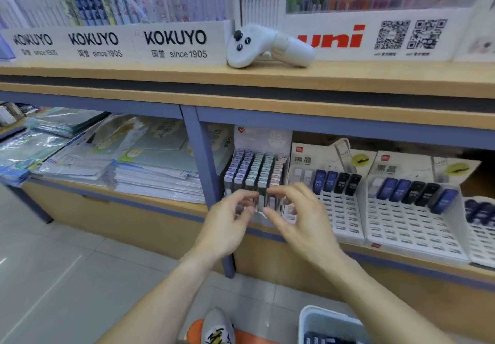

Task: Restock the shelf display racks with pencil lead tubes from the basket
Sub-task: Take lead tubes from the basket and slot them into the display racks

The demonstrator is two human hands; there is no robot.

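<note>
Pastel-capped lead tubes [254, 172] are filling the back rows of the left rack [263, 140], just right of the blue shelf post [202, 161]. Both hands are working at that rack's front row. Left hand [227, 225] is curling its fingers in toward the tubes at the front edge; right hand [300, 217] is doing the same from the other side, thumb and forefinger close together. Blur makes it hard to call: can't tell whether either hand is actually pinching a tube or just nudging the row.

Basket [321, 322] is sitting on the floor at lower right, dark tubes showing inside, near the right forearm.

Next racks over: white rack [345, 223] and second white rack [412, 225] are each holding one top row of blue and black tubes, slots below mostly open. Judging from that, the bulk of restocking is still ahead there.

For the step in hand, my take: seat one tube per slot, upright, label facing out, and steady the neighbours with the other hand so the packed row isn't tipping. Press straight down, not forward; the front lip looks low.

White controller [267, 46] is lying on the upper shelf [160, 75], well clear of the work.
</note>
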